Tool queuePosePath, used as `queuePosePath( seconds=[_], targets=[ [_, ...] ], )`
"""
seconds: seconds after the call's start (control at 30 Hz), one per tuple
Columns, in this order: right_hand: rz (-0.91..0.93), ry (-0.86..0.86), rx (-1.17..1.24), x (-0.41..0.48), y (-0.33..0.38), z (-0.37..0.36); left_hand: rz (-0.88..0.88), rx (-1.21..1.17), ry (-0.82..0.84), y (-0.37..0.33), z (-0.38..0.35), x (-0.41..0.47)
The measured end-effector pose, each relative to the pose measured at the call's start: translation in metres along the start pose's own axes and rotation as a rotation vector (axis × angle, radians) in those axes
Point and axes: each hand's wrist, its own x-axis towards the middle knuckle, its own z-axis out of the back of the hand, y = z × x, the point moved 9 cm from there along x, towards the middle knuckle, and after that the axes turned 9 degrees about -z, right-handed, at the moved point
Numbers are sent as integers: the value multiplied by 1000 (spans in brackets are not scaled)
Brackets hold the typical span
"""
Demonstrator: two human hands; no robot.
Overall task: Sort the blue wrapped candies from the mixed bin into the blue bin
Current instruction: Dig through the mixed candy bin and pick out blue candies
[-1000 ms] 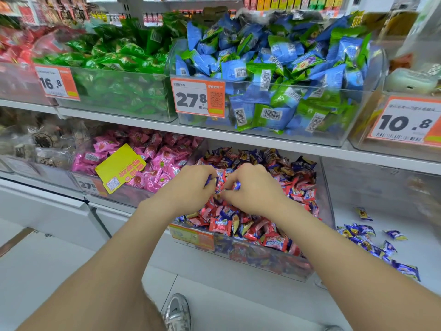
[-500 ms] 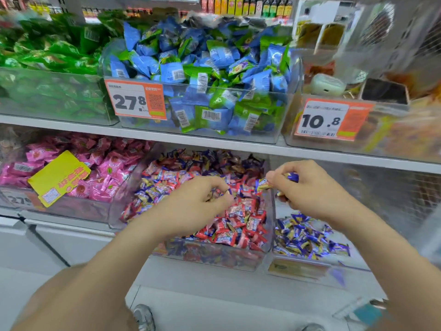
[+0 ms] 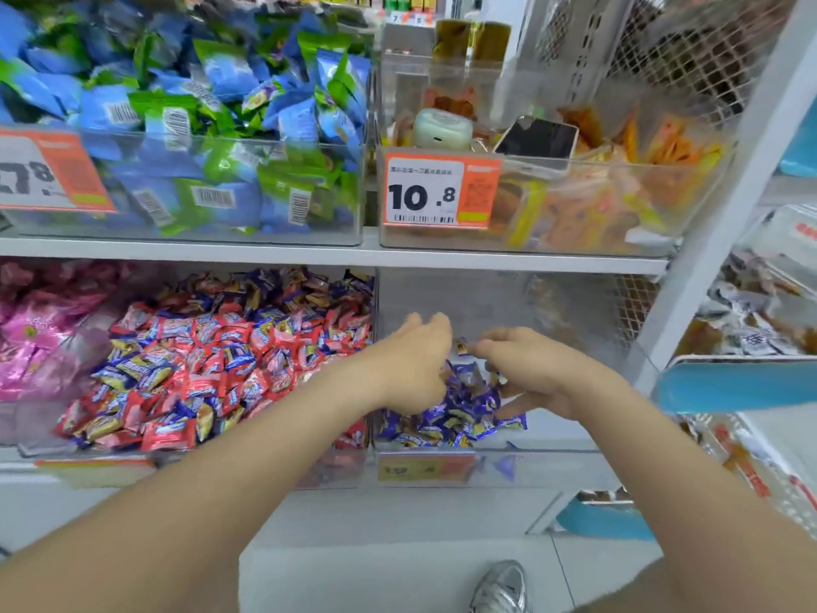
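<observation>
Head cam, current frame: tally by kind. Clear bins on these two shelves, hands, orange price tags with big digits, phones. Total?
Clear bins: 5 (mixed bin, blue bin, pink bin, blue-green bin, orange-snack bin)
Hands: 2 (left hand, right hand)
Orange price tags: 2
Phones: 1
Total: 10

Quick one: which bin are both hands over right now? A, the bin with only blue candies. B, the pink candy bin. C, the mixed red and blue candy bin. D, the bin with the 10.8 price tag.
A: the left hand and right hand both hang above the pile of blue candies in the blue bin, just right of the mixed bin.
</observation>
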Motion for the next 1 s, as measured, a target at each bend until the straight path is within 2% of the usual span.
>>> queuePosePath(
  seconds=[0.07, 0.2, 0.3, 0.4, 0.53, 0.6, 0.7, 0.8, 0.93, 1.0],
  targets=[
    [42, -25, -83, -4, 3, 4, -35, 2, -89, 5, 8, -3],
    [190, -107, -191, -18, 30, -5, -159, -119, -489, 10, 43, -45],
    [408, -255, -317, -47, 71, -27, -130, -41, -574, 19, 58, -74],
    [613, -261, -308, -84, 114, -68, 41, -8, -617, 60, 76, -97],
    [802, -239, -438, -95, 153, -134, 466, 175, -436, 153, 84, -125],
    [814, -256, -553, -81, 165, -161, 603, 215, -466, 188, 98, -143],
    [747, -342, -663, -53, 187, -183, 719, 85, -498, 236, 108, -156],
    [643, -333, -591, -19, 212, -192, 709, -17, -467, 269, 107, -151],
    [451, -291, -454, 23, 229, -198, 633, -183, -538, 282, 111, -134],
    [440, -278, -408, 31, 237, -203, 590, -286, -569, 283, 111, -124]
  ],
)
